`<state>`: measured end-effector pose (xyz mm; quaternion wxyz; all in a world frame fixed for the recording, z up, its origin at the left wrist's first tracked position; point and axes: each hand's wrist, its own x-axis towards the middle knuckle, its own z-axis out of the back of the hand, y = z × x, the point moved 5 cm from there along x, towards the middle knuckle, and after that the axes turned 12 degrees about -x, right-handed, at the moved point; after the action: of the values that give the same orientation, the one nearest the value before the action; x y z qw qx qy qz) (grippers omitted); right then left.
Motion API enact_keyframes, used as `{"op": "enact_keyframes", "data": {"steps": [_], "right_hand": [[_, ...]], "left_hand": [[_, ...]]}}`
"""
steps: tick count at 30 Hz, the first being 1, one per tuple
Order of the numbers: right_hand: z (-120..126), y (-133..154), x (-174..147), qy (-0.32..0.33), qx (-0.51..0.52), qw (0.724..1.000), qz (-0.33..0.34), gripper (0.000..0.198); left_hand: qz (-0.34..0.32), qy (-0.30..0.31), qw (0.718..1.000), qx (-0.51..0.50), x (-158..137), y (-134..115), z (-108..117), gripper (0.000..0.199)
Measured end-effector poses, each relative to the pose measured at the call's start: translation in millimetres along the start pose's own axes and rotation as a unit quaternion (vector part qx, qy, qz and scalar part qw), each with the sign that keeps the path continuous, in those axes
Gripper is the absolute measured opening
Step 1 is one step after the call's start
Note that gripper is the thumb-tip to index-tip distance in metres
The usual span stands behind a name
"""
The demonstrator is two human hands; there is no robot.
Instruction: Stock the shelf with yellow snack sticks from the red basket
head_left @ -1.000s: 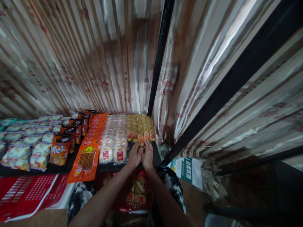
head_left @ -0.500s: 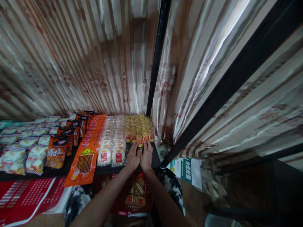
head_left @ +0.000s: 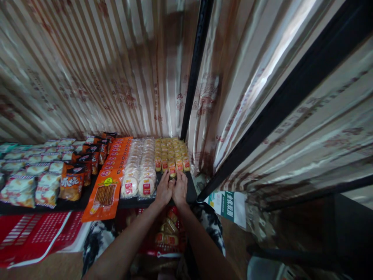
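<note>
My left hand (head_left: 164,191) and my right hand (head_left: 180,189) rest side by side at the front edge of the black shelf (head_left: 190,190). Their fingertips close in from both sides on a small yellow snack packet (head_left: 171,170) with a red label. It stands slightly forward of the neighbouring yellow packets (head_left: 169,149), which are lined up in several rows behind. My fingers partly cover its lower end. To the left of my hands are two rows of round white crackers (head_left: 146,186) in clear wrappers.
Flat orange snack bags (head_left: 107,190), brown-orange bags (head_left: 72,182) and white bags (head_left: 47,188) fill the shelf leftward. Below are a red basket (head_left: 43,237) and, between my arms, loose yellow packets (head_left: 167,237). A black post (head_left: 195,74) and foil curtain (head_left: 131,77) border the shelf.
The view has tilted a little, so the shelf appears slightly higher. My hands stay at the same front packet, with only a small shift of the fingers.
</note>
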<state>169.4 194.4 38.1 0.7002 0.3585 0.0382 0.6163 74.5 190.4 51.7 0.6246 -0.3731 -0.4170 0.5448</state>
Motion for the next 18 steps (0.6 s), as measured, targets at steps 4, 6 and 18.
{"op": "enact_keyframes", "data": {"steps": [4,6,18], "right_hand": [[4,2,-2,-0.025,0.012,1.000,0.001,0.042],[6,4,-2,-0.043,0.024,0.999,0.015,0.039],[20,18,-45,-0.021,0.168,0.984,0.051,0.030]], "left_hand": [[-0.047,-0.021,0.999,0.017,-15,-3,3,0.039],[-0.068,-0.027,0.997,0.026,-26,-2,5,0.037],[-0.186,0.019,0.979,0.082,-123,25,37,0.029]]}}
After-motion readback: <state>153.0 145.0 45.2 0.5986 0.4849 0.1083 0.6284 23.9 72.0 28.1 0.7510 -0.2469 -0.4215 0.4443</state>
